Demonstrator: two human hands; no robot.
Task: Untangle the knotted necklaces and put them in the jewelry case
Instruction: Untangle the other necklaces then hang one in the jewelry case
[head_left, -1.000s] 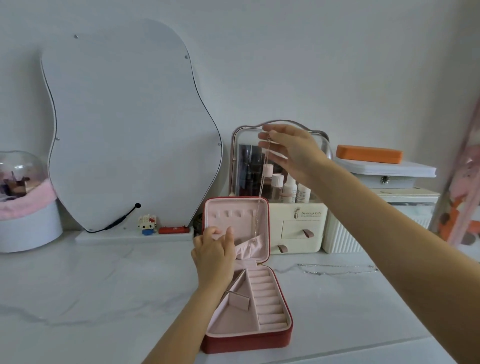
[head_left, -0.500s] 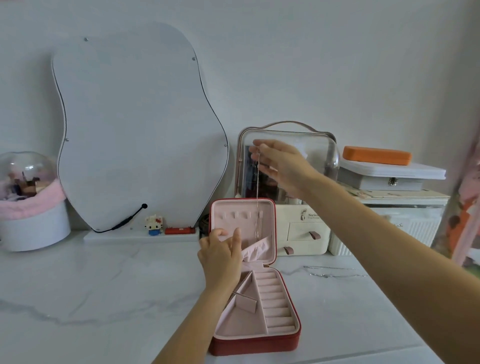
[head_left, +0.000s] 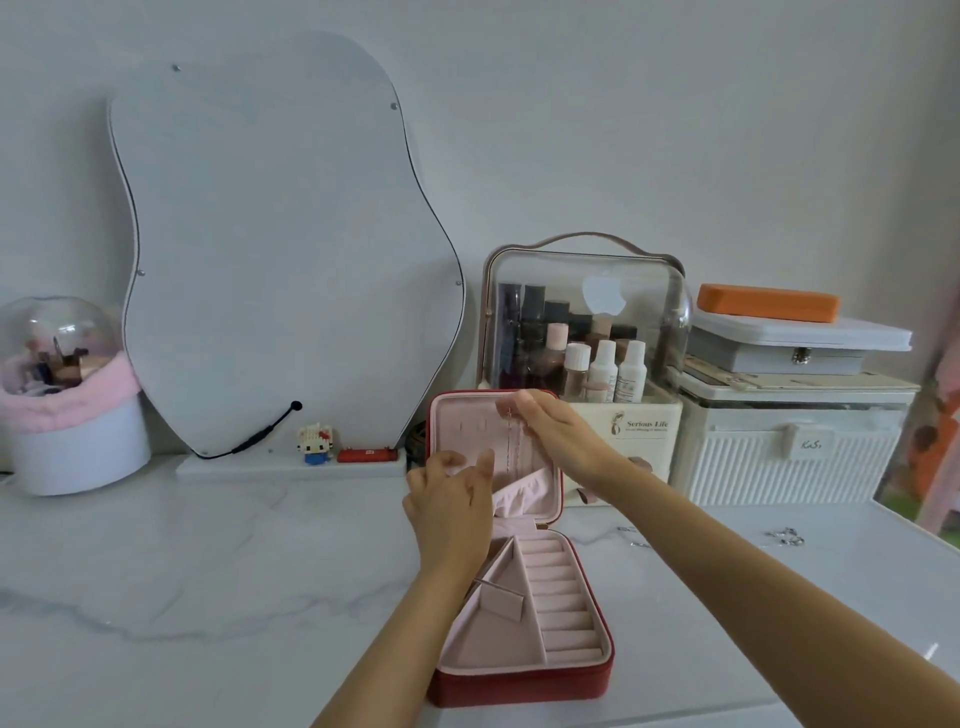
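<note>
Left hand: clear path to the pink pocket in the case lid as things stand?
Probably yes. The left hand sits right beside the pocket, nothing between them. The right hand pinches the necklace higher up the lid, out of the way.

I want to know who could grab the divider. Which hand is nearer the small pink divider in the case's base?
Left. The left hand sits just above the divider, at the lid's pocket; the right hand is farther up, at the lid's top edge.
</note>
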